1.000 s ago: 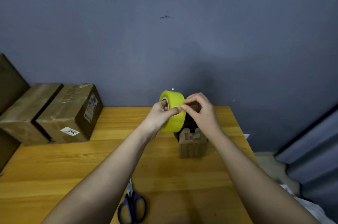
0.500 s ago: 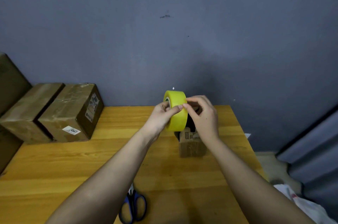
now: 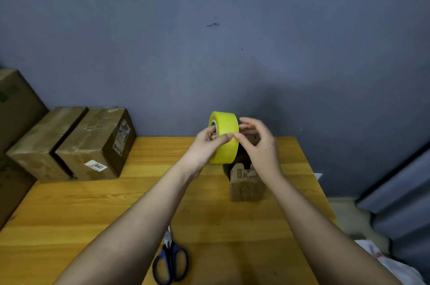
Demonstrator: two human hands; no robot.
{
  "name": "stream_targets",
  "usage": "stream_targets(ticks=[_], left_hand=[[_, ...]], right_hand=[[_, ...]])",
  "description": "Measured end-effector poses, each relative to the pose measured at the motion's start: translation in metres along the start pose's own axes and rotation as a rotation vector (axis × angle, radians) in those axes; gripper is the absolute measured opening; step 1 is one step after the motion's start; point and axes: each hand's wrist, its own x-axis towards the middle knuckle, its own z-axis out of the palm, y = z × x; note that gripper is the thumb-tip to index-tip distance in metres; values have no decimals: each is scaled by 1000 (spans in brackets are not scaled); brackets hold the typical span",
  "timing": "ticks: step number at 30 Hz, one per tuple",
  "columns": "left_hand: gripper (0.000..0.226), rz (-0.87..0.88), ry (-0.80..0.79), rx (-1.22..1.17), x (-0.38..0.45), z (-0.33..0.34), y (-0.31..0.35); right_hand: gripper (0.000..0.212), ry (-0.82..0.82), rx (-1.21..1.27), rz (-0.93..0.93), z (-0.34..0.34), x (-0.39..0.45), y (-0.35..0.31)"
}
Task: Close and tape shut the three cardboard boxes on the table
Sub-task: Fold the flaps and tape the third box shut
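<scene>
Live: my left hand [image 3: 204, 147] clamped on yellow tape roll [image 3: 224, 137], centre frame, above desk [image 3: 139, 203]. Right hand [image 3: 260, 145] picking at roll's edge w/ fingertip; pinch or not, can't tell. Roll looks light, stiff, slick; best held thru core. Small box [image 3: 246, 183] below, flaps up, flimsy; hold by sides. Count: 1 roll, 1 scissors [image 3: 171, 261], 2 boxes [image 3: 93, 145] left-centre, look taped.

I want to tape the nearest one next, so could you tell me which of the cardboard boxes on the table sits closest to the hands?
The small cardboard box directly below the right hand; the two larger boxes sit far left.
</scene>
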Motion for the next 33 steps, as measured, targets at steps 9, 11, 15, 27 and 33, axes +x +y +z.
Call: stream_targets(ticks=[9, 11, 15, 27, 33], left_hand=[[17, 0, 22, 10, -4, 2, 1], [14, -5, 31, 36, -4, 2, 1], [13, -25, 28, 89, -5, 1, 1], [14, -27, 15, 105, -6, 6, -5], [22, -77, 47, 38, 0, 3, -7]], right_hand=[[7, -31, -118, -90, -7, 5, -3], [3, -90, -101, -57, -12, 11, -5], [6, -226, -79, 28, -20, 20, -8], [8, -348, -342, -44, -19, 18, -9], [25, -159, -126, 44, -16, 4, -5]])
